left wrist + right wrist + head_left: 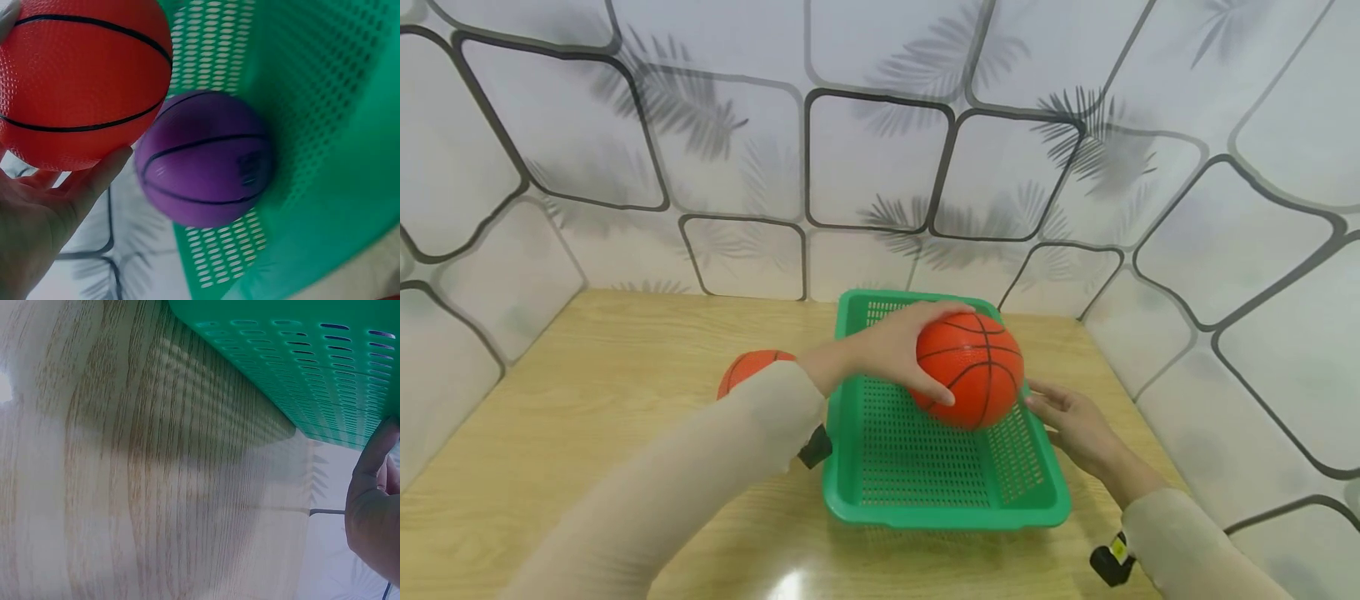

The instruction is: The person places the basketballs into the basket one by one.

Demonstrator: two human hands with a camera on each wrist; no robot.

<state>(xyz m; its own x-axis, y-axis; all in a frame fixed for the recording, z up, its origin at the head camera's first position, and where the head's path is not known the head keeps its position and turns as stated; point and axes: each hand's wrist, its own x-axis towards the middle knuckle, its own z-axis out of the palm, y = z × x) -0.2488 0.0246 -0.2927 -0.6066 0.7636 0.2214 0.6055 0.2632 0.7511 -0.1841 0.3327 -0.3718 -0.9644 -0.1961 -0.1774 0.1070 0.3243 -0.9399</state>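
In the head view my left hand [898, 346] grips an orange-red toy basketball [973, 375], fingers spread over its far side and thumb on its near side. The ball is over the right part of a green plastic basket [943, 518] with slotted walls. Inside the basket a purple toy basketball [206, 159] shows in the left wrist view; from the head it is hidden behind the orange-red one. At the basket's right rim, my right hand [1084, 433] holds the edge, with a digit against the outer wall in the right wrist view.
A second orange-red ball [751, 367] sits on the wooden table [625, 392] left of the basket, partly covered by my left forearm. Patterned walls [880, 167] close off the back and sides of the table.
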